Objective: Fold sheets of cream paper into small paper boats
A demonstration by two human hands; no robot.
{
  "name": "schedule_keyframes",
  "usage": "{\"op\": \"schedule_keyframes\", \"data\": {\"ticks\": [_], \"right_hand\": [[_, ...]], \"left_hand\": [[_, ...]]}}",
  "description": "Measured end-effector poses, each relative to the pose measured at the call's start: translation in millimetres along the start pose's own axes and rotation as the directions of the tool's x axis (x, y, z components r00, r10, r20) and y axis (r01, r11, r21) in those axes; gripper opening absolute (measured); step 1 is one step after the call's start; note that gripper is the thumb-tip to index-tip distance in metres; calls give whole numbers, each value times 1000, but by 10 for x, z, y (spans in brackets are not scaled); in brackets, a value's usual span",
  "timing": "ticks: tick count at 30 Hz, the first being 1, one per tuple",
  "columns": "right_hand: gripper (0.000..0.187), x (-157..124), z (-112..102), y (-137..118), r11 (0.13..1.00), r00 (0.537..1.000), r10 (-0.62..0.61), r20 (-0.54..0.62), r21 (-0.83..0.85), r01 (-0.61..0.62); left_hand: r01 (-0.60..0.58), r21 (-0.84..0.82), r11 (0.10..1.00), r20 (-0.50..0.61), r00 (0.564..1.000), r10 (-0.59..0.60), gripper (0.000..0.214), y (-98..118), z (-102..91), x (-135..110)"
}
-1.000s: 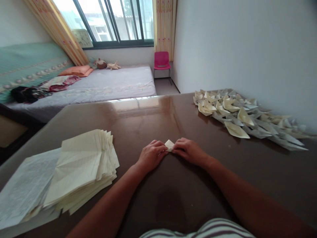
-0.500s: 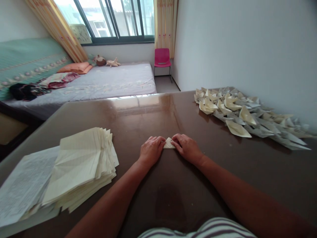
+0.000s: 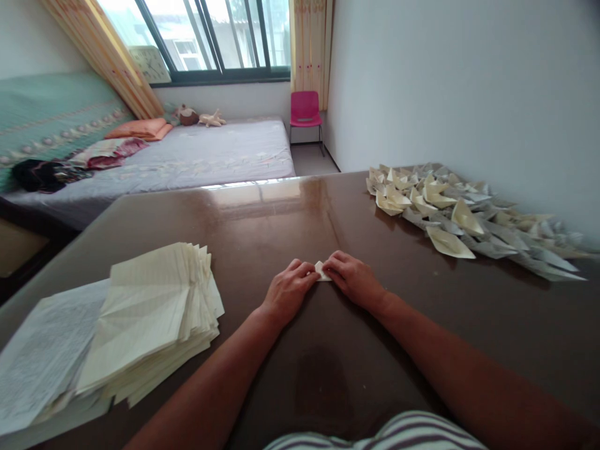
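Between my two hands a small piece of folded paper [image 3: 322, 271], cream-coloured with a pointed top, lies on the brown table [image 3: 262, 244]. My left hand [image 3: 291, 284] pinches its left side, fingers drawn together. On the right side, the fingers of my right hand [image 3: 354, 276] close over the paper's edge. Much of the paper is hidden under the fingertips, so its full shape cannot be made out.
A thick stack of cream paper sheets [image 3: 140, 319] lies at the left, partly over printed white sheets [image 3: 47, 350]. Many folded paper boats [image 3: 450, 244] crowd the right side by the wall [image 3: 445, 81]. Beyond the table stand a bed [image 3: 220, 150] and a pink chair [image 3: 305, 109].
My left fingers have shifted slightly right, and both hands are closer together over the folded paper, so less of it shows. The view has moved a little.
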State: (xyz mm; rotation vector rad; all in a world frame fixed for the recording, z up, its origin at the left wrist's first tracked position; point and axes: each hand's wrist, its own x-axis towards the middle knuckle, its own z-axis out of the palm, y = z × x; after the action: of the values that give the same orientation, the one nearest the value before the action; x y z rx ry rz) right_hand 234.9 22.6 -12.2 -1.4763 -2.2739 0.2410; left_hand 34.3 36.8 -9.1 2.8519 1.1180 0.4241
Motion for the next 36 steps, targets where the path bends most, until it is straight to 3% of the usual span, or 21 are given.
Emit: {"op": "schedule_keyframes", "data": {"ticks": [3,7,12,18,23,29,36], "right_hand": [[23,-17,-113,-31,992,998,-28,65,-119,36],[16,-92,-310,-154,940,978,-16,209,-330,86],[20,-204,-429,-338,902,960,16,280,-419,107],[21,-217,-378,-383,901,967,11,254,-423,100],[35,-168,-200,-346,898,982,-39,184,-425,116],[38,-92,-99,-354,890,986,-15,166,-446,89],[40,-172,-119,-398,858,982,-5,191,-503,102]], "left_hand": [[-24,47,999,35,999,23,24,42,-42,-21],[46,212,976,84,994,-65,24,211,-107,-35],[74,383,921,88,989,-117,25,422,-109,-68],[87,462,883,66,989,-132,26,532,-103,-93],[82,441,894,48,992,-114,37,512,-78,-89],[133,426,895,27,987,-159,36,505,-86,-38],[115,463,879,78,982,-170,24,527,-112,-46]]}}
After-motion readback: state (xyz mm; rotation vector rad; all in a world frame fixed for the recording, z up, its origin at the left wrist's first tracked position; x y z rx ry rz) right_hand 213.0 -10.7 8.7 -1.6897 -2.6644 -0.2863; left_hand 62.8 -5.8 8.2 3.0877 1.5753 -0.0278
